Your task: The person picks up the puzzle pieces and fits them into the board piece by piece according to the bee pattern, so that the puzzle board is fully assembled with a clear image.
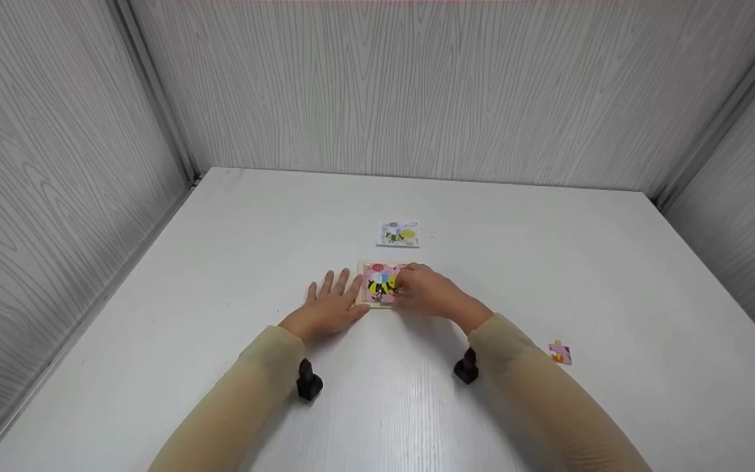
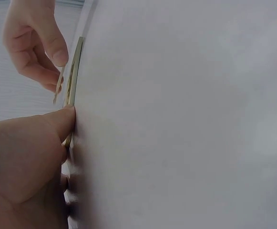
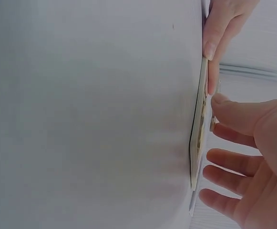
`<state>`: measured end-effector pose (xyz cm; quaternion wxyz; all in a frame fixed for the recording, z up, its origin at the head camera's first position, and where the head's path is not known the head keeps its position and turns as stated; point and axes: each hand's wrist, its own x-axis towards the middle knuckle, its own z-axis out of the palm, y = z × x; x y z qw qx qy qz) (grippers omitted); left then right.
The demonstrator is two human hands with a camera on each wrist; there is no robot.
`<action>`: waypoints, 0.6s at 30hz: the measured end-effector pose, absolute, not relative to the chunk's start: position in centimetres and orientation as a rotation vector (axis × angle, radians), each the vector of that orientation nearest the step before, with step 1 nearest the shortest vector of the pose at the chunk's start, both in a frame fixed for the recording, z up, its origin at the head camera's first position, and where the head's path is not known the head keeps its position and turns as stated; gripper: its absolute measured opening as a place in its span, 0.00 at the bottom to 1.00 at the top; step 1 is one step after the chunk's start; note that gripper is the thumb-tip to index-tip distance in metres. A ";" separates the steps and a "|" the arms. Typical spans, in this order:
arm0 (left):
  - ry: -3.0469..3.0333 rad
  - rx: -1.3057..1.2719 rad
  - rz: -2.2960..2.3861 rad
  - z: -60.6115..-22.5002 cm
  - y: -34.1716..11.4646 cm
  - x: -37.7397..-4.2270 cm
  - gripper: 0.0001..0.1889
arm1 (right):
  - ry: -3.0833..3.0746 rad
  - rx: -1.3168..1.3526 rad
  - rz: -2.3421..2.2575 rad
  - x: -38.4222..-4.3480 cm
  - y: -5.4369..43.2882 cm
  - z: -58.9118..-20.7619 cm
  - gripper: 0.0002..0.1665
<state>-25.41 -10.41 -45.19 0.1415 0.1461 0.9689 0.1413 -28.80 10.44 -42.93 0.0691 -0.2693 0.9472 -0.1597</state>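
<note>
A small wooden puzzle board [image 1: 360, 267] with a bee picture on pink lies on the table, its right part hidden under my right hand. My left hand [image 1: 330, 309] rests flat at the board's left side, fingers spread, the thumb along the near left corner. My right hand [image 1: 431, 293] pinches a thin puzzle piece [image 2: 59, 85] between thumb and index finger, tilted just over the board. In the right wrist view, the piece [image 3: 213, 119] shows past the thumb, and the other fingers are loosely spread above the board's edge.
Behind the board lies a square picture card [image 1: 398, 234] showing a similar bee. A loose pink puzzle piece [image 1: 559, 353] lies to the right, beside my right forearm. Black camera mounts [image 1: 309, 383] stick out from both wrists. Grey wood-grain panels [image 1: 417, 85] enclose the white table.
</note>
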 end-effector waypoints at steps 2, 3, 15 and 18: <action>2.802 0.423 0.404 -45.1 -10.4 -25.5 0.37 | 2.853 -0.802 -0.454 -29.0 10.3 -42.9 0.20; 2.803 0.421 0.399 -45.1 -10.4 -25.5 0.37 | 2.852 -0.794 -0.447 -29.0 10.2 -42.9 0.20; 2.803 0.424 0.403 -45.0 -10.4 -25.1 0.37 | 2.851 -0.795 -0.395 -29.4 9.7 -43.1 0.19; 2.807 0.430 0.401 -44.9 -10.4 -25.1 0.37 | 2.862 -0.826 -0.376 -29.5 9.7 -43.1 0.19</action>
